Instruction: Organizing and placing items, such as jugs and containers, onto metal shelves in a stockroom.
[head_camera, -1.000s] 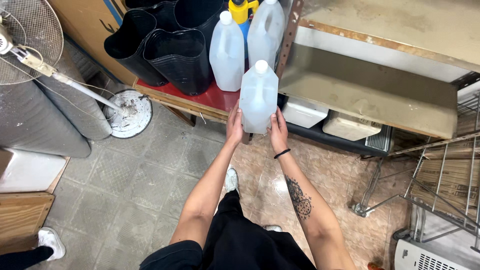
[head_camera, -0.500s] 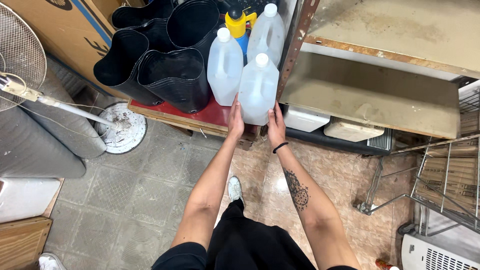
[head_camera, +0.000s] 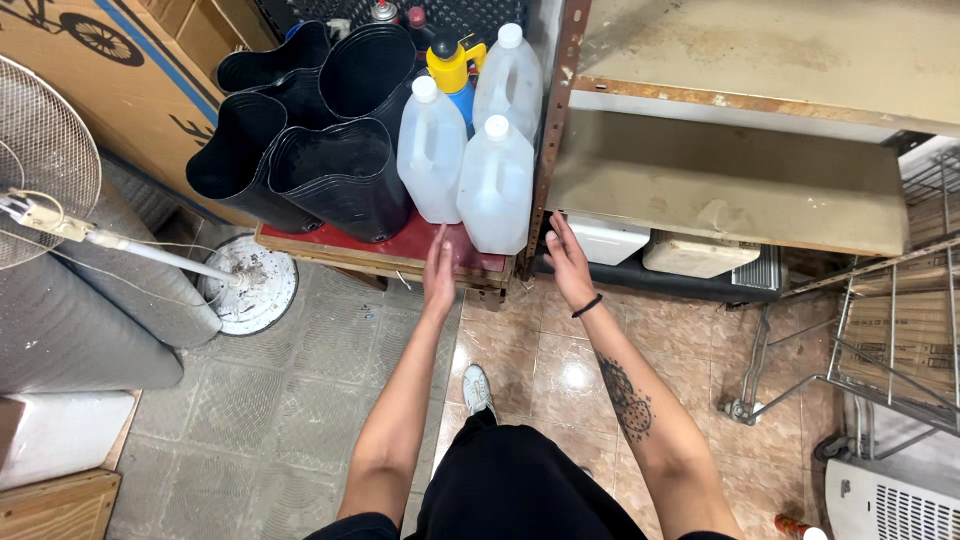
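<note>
Front jug (head_camera: 497, 190) at red platform (head_camera: 420, 245) edge, both hands spread & empty, left hand (head_camera: 438, 272) below jug, right hand (head_camera: 567, 262) by rusty shelf post (head_camera: 551, 140), floor open behind

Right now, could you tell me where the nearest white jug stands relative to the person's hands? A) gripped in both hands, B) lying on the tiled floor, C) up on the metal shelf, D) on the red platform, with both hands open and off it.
D: the nearest white jug stands upright on the red platform, while the left hand and right hand are open just below it, touching nothing.
</note>
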